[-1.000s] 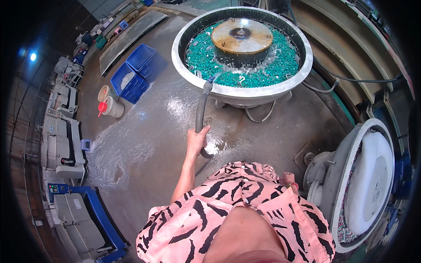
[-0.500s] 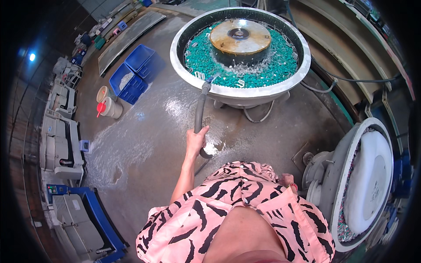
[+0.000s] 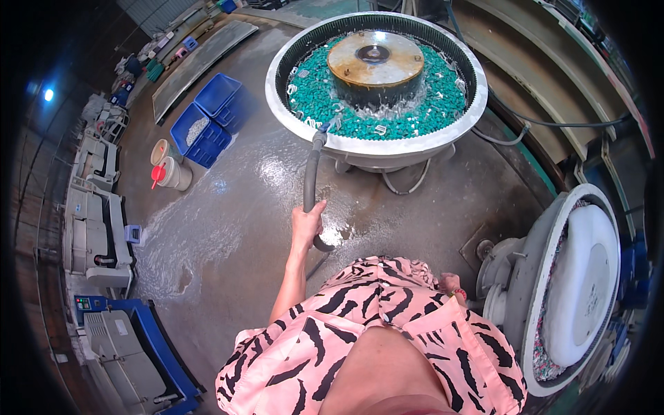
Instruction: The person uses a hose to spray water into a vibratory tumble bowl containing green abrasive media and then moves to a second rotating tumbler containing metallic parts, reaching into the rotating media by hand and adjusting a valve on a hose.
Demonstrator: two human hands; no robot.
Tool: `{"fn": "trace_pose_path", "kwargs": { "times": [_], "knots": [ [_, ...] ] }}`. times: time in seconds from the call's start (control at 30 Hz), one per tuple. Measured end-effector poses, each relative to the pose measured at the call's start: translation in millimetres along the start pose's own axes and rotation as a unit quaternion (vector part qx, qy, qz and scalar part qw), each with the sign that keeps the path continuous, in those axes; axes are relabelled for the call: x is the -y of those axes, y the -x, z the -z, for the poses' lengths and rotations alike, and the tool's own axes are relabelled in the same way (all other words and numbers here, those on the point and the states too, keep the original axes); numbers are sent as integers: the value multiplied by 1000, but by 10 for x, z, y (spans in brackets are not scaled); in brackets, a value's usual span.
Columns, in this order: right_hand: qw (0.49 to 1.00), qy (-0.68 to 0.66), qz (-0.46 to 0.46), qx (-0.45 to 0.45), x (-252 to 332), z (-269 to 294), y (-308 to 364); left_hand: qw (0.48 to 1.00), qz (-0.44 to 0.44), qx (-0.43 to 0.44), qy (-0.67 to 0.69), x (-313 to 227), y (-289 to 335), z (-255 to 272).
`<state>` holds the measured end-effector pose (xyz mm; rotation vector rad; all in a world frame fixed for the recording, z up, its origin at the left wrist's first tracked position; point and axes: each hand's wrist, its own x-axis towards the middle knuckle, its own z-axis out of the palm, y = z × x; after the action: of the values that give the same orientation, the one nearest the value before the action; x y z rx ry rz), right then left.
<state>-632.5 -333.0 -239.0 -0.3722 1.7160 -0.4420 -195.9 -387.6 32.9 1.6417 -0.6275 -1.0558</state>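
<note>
My left hand [image 3: 306,225] is closed around a thick grey hose [image 3: 312,173], held out in front of me. The hose's nozzle end [image 3: 321,131] is at the near rim of a round white tub [image 3: 304,133], pointing inward. Green pebble-like media [image 3: 408,128] fills the tub around a rust-stained central drum [image 3: 375,59]. Several pale, buckle-like pieces [image 3: 380,130] lie among the media, and water splashes at the drum's near side. My right hand [image 3: 449,282], with a red bracelet, is low beside my shirt. Its fingers look curled, with nothing visible in them.
A second round tub [image 3: 546,277] with a white dome stands close on my right. Blue crates [image 3: 207,142] and pails [image 3: 173,173] sit on the wet floor at left. Grey machines [image 3: 90,228] line the left wall. A floor drain [image 3: 484,247] lies ahead at right.
The hose and my left hand have shifted slightly left. The pale pieces and media in the tub lie differently. My right hand remains at my side.
</note>
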Motion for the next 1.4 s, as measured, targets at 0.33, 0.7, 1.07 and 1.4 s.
{"fn": "trace_pose_path", "kwargs": {
  "times": [0.33,0.7,1.07,1.4],
  "knots": [
    [998,63,6,1,-105,32,-135,1000,2,-8,-13,-28,-1,-43],
    [995,94,-3,-13,145,-36,160,999,3,-15,-50,3,-26,-72],
    [999,50,5,3,-11,24,79,999,7,0,-44,22,-17,-60],
    [973,194,96,-80,-519,211,-690,999,-15,9,26,31,18,-178]
  ]
}}
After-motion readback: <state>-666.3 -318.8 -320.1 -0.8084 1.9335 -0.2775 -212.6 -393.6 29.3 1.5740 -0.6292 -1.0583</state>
